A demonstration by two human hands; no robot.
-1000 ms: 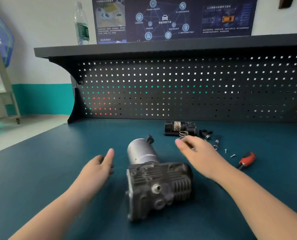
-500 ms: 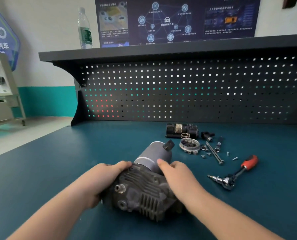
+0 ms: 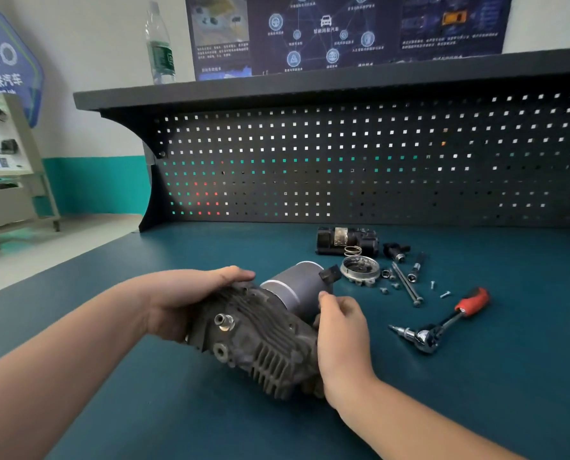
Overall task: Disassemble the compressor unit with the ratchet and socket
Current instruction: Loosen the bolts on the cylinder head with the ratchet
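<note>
Grey compressor unit went from flat to tilted; my left hand and right hand clamped it, ratchet idle at three o'clock.

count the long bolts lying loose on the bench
2: one long bolt lies slanted right of the round cover, a shorter dark one just right of it. Small screws are scattered nearby; others may hide behind the compressor.

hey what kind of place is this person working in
Probably a vocational automotive training workshop. A workbench backed by a black pegboard, a connected-car poster on the wall, and a ratchet lying beside the compressor unit that both hands hold.
</note>
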